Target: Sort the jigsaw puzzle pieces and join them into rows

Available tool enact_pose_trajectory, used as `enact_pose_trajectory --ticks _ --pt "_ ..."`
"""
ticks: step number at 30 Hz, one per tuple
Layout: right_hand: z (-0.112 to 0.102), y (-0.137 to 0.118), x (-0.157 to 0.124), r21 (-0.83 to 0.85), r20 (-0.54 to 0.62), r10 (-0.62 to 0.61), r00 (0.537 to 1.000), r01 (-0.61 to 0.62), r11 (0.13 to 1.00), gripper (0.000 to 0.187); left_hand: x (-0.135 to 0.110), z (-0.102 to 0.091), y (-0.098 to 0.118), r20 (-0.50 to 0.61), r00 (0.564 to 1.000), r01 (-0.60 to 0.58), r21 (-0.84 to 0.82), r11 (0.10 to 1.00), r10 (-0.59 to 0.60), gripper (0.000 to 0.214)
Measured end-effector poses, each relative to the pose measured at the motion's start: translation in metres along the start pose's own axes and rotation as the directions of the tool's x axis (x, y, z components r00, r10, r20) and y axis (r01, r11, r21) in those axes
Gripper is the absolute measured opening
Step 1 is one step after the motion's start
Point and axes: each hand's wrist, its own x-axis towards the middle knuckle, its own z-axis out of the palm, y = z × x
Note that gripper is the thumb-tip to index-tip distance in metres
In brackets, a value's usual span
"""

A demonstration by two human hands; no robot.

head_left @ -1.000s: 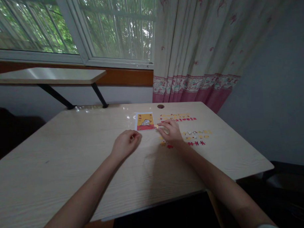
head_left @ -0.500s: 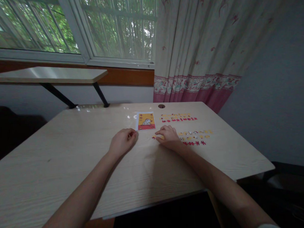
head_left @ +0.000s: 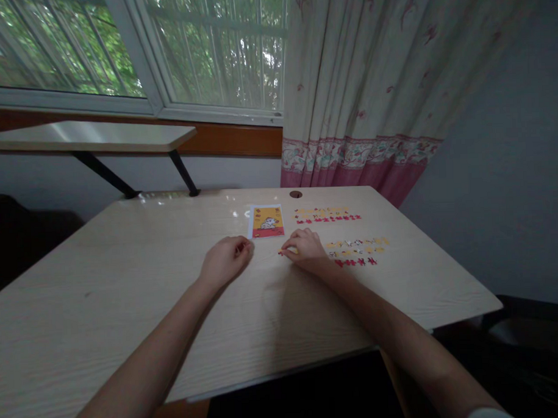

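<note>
My left hand [head_left: 226,258] rests on the pale wooden table [head_left: 126,287] with its fingers curled loosely; I cannot make out anything inside them. My right hand [head_left: 305,248] lies just to its right, fingers bent and pinching small yellow puzzle pieces [head_left: 287,252] against the tabletop. Just beyond both hands lies a small yellow and red picture card [head_left: 267,221] with a white cartoon animal. Right of my right hand are rows of loose puzzle pieces [head_left: 358,252], yellow, white and red. A further row of pieces [head_left: 327,215] lies beside the card.
A round cable hole [head_left: 295,194] sits at the table's far edge. Behind stands a second table [head_left: 88,137] on black legs under the window. A flowered curtain [head_left: 357,84] hangs at the right. The table's near edge runs below my forearms.
My right hand drew back from beside the card toward me and to the left, bringing small pieces with it. My left hand shifted slightly left and stayed curled.
</note>
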Motion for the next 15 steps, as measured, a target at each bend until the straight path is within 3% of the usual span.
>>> enact_pose_trajectory --ticks 10,15 --pt "-0.002 0.001 -0.001 -0.003 -0.010 0.005 1.000 -0.005 1.000 0.017 0.001 0.000 -0.002 0.005 1.000 -0.002 -0.013 1.000 0.003 0.023" --pt "-0.017 0.020 0.006 -0.027 -0.081 0.035 0.996 -0.037 0.999 0.019 0.001 0.000 -0.005 -0.014 1.000 0.005 -0.035 0.999 -0.006 0.025"
